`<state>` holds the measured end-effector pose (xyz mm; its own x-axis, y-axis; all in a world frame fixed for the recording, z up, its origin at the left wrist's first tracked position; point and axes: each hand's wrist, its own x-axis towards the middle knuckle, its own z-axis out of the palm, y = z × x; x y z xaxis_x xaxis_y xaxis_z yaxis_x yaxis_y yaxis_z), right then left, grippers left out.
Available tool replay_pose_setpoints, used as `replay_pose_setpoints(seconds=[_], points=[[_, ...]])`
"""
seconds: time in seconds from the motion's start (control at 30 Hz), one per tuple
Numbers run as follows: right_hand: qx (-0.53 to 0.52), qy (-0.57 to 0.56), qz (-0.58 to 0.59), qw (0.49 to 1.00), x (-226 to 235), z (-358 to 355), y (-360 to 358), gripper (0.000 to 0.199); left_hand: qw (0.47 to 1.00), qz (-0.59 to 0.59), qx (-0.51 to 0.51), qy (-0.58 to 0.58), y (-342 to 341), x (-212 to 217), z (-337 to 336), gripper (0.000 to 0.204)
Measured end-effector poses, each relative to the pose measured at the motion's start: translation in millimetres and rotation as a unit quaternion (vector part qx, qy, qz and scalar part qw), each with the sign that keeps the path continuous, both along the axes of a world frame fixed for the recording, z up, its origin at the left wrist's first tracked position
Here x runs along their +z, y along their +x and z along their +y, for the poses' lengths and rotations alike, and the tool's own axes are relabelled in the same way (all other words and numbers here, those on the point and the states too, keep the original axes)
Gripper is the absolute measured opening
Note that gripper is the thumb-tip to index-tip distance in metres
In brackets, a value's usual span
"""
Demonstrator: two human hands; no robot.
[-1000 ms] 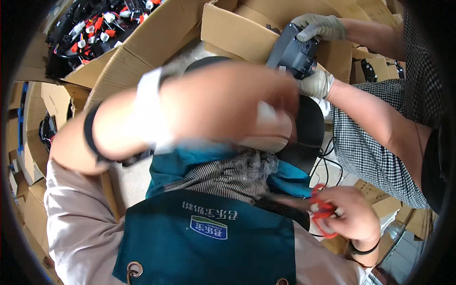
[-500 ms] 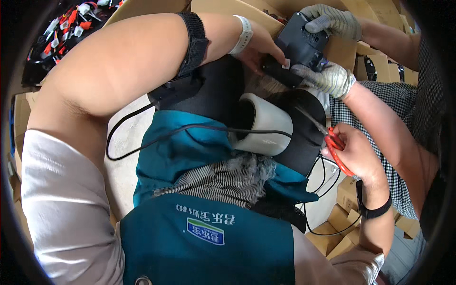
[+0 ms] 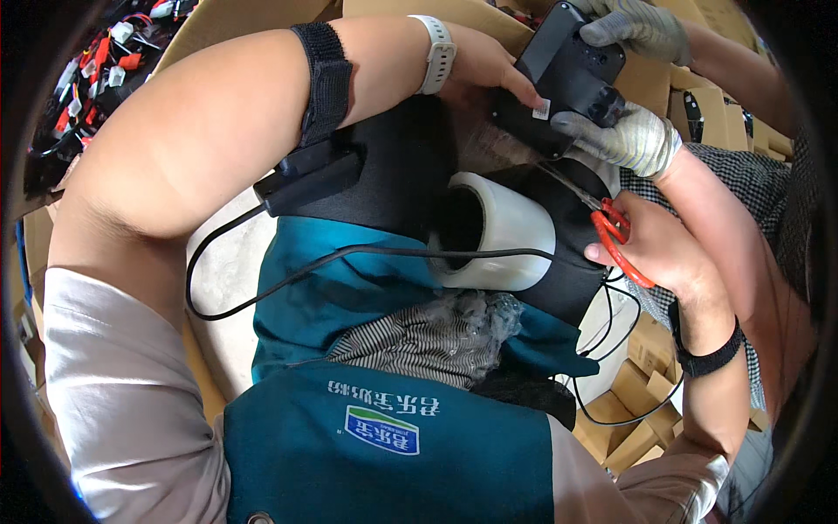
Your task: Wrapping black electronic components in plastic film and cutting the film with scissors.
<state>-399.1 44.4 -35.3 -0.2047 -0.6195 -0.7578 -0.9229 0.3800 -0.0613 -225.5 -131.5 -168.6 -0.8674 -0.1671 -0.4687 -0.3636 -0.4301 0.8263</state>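
My left hand (image 3: 485, 63) reaches up to a black boxy device (image 3: 560, 80) and touches its lower left side; a white wristband is on that wrist. Another person's two gloved hands (image 3: 621, 135) hold the same device from the right and from above. My right hand (image 3: 653, 251) holds red-handled scissors (image 3: 614, 234), blades pointing up-left toward the device. A roll of clear wrapping film (image 3: 491, 229) lies on my lap on a black item (image 3: 394, 170). A crumpled piece of film (image 3: 476, 316) sits below the roll.
A black cable (image 3: 262, 288) runs across my teal apron (image 3: 349, 288). Cardboard boxes (image 3: 646, 83) stand behind the device and at lower right. A bin of red and black parts (image 3: 87, 70) is at the upper left. The other person's checked sleeve (image 3: 768, 210) fills the right side.
My left arm has swung from across my lap up to the device. My right hand with the scissors has risen from the lower right to beside the film roll.
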Motion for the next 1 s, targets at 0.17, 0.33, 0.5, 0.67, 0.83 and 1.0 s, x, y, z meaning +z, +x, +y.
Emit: replay_pose_setpoints(seconds=[0.17,0.33,0.5,0.67,0.83,1.0], points=[[0.003,0.004,-0.007,1.000,-6,-10,9,0.055,0.999,0.012,0.027,-0.016,4,-2,0,0.053],[0.029,-0.025,-0.033,0.999,-12,-14,5,0.055,0.999,0.006,0.042,0.005,2,0,1,0.050],[0.014,-0.012,-0.038,0.999,-19,-22,12,0.054,0.998,0.013,0.050,0.018,-2,-9,-1,0.047],[0.057,-0.035,-0.028,0.997,-22,-24,7,0.052,0.998,0.002,0.059,-0.027,-6,-12,0,0.043],[0.066,-0.049,-0.009,0.997,-25,-23,7,0.044,0.998,0.008,0.055,-0.021,-6,-23,-4,0.043],[0.084,-0.067,0.027,0.994,-31,-16,0,0.038,0.999,0.009,0.042,-0.007,-7,-16,-4,0.042]])
